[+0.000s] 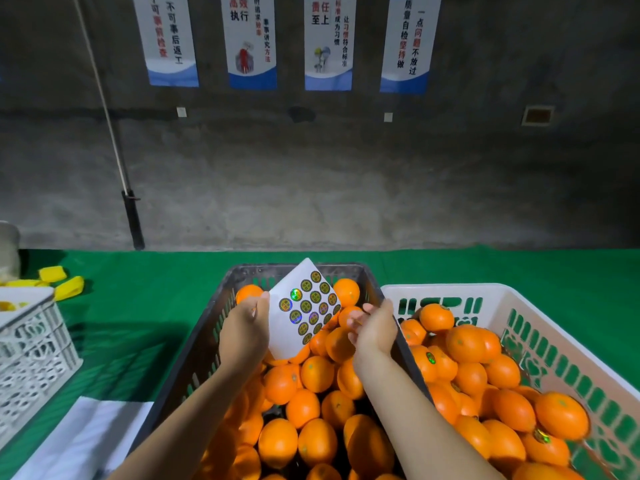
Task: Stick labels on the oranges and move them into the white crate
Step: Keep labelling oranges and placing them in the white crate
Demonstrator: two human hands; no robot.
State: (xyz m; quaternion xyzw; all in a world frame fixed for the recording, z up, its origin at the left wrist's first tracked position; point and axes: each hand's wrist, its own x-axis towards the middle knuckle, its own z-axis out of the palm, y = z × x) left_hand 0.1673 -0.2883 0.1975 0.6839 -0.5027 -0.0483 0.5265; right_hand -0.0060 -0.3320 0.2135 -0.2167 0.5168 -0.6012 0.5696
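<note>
Head view: left hand [246, 327] grips the label sheet [306, 306]; right hand [372, 327], just beside its right edge, curls inward, whether pinching a label I cannot tell.

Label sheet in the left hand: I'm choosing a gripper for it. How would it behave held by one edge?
The label sheet is probably thin and light: the left hand holds it up by one edge. It looks nearly flat, so it likely has some stiffness, though a push could bend it. Its white backing may be slippery.
</note>
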